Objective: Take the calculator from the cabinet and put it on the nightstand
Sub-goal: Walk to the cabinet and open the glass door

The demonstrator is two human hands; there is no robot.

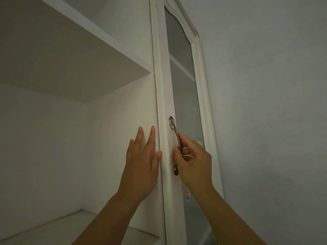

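Observation:
A white cabinet fills the view, seen from below. Its door (163, 89) has a frosted glass pane (184, 82) and an ornate brass handle (174, 131). My right hand (192, 163) is shut on the lower half of that handle. My left hand (141, 167) lies flat with fingers spread on the cabinet's side panel (127, 106), its thumb touching the door's edge. No calculator and no nightstand are in view.
To the left are open white shelves: an upper shelf (70, 55) overhead and a lower one (58, 227) near my forearms. A plain grey-white wall (269, 103) stands to the right of the door. Faint shelves show behind the glass.

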